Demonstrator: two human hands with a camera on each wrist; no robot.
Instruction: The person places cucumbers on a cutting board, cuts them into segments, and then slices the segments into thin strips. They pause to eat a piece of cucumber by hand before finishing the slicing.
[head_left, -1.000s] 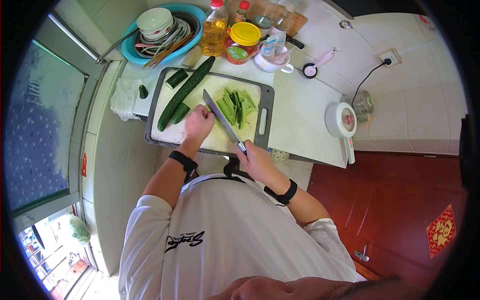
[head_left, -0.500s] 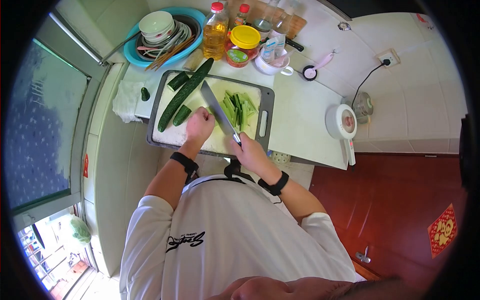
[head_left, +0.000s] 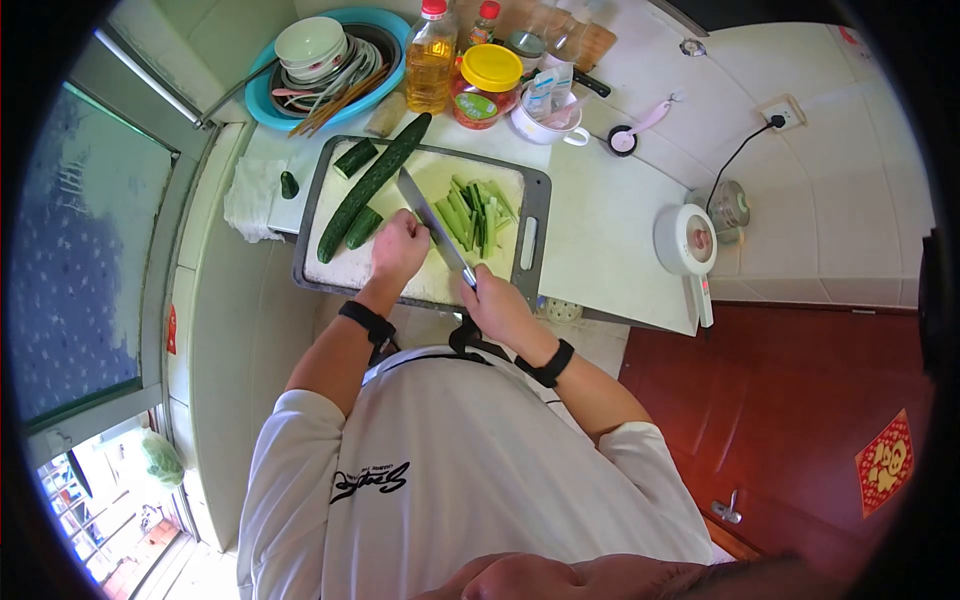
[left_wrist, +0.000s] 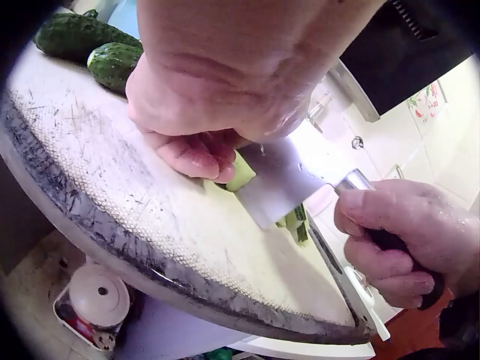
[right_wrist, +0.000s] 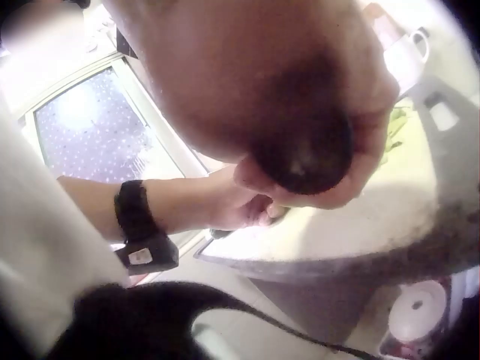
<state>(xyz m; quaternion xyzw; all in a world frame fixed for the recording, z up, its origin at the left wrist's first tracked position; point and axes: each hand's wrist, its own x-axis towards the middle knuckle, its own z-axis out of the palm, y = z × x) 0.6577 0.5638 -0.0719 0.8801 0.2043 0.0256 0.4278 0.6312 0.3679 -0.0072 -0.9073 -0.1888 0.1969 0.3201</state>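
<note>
Compared with the earlier frame, only small movements can be seen. In the head view, the knife (head_left: 432,219) shows its blade narrower and its tip a little nearer to the long cucumber (head_left: 368,190); the cut sticks (head_left: 480,218) stay in their pile. The left hand (head_left: 400,250) is on the cutting board (head_left: 542,210), just beside the blade, and the right hand (head_left: 503,308) grips the knife. The sticks lie on the other side of the blade. I think the long cucumber could roll if the knife tip pushes it, because it is round and nobody holds it.

In the left wrist view, the left hand has its fingers bent and holds down a pale green piece (left_wrist: 241,175), which is on the board, between the fingertips and the blade. This is, in my judgement, the main danger: the piece is small, so a slip of the blade or a late pulling back of the fingers could cause a cut. The skin looks wet, and this could make the hold less sure.

In the right wrist view, the fingers of the right hand are closed around the black handle (right_wrist: 306,161). The blade is hidden here, so I cannot tell its angle. If the wet grip turns on the handle, the blade could lean and cut unevenly, or towards the left hand.
</note>
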